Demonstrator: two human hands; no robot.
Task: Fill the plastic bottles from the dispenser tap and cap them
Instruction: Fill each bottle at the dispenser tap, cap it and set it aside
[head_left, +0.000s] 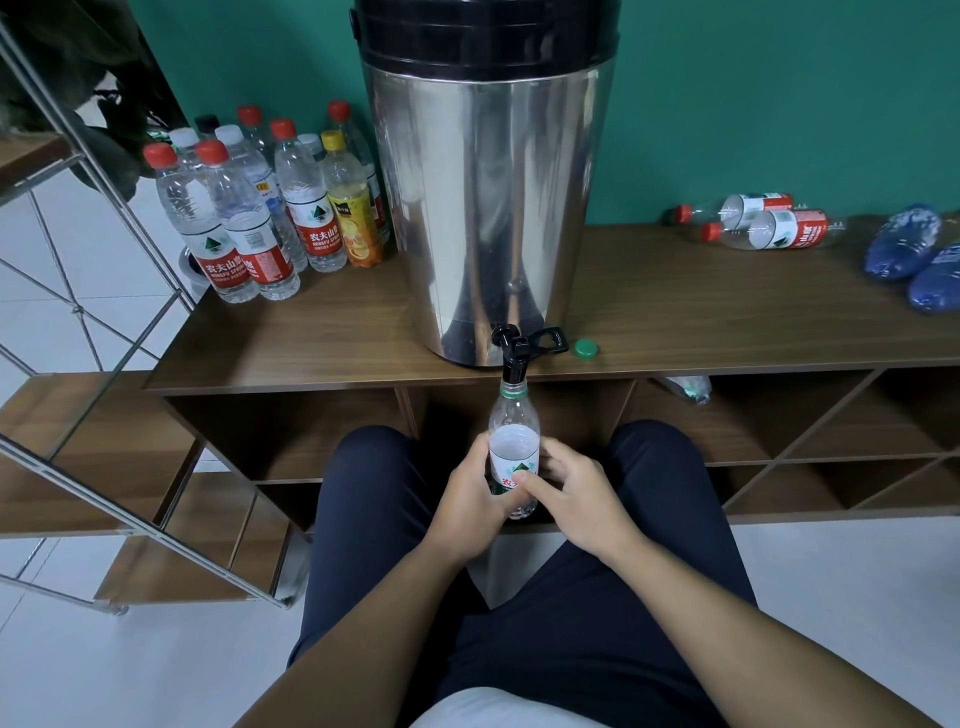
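While held upright under the tap, clear bottle with mouth right at the spout, uncapped, green ring at neck. Gripped low by left hand, fingers wrapped behind and out of sight; right hand curled on the other side, thumb across the label. Bottle base partly hidden by both hands; fill level hard to read. Steel dispenser on wooden shelf, top cut off by frame edge. Loose green cap just right of tap. Cluster of capped bottles standing left of dispenser, rear ones overlapped. Two bottles lying flat far right; blue objects at edge, cropped, unclear what.
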